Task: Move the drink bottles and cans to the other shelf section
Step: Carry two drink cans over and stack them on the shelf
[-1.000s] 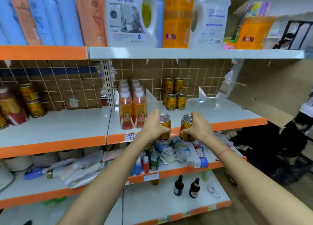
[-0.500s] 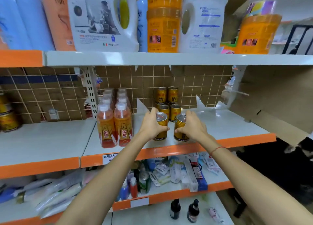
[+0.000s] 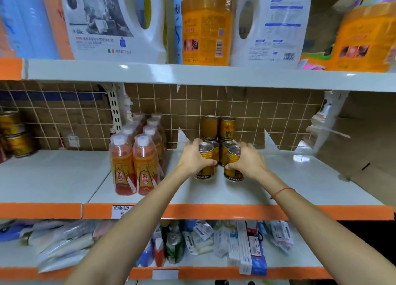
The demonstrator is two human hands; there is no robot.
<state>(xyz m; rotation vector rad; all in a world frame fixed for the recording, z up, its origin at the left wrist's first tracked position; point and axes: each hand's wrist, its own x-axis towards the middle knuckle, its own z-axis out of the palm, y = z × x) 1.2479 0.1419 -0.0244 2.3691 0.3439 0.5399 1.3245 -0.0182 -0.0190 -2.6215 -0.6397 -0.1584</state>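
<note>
Both hands point(image 3: 192, 158) carried gold cans point(image 3: 206, 164) deeper beside 东鹏 bottles point(image 3: 134, 167).

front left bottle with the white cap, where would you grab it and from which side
Grip the front left bottle round its straight labelled body, coming from the open shelf front. It stands upright with a bottle close on its right and more behind, so only the front and left are free.
</note>
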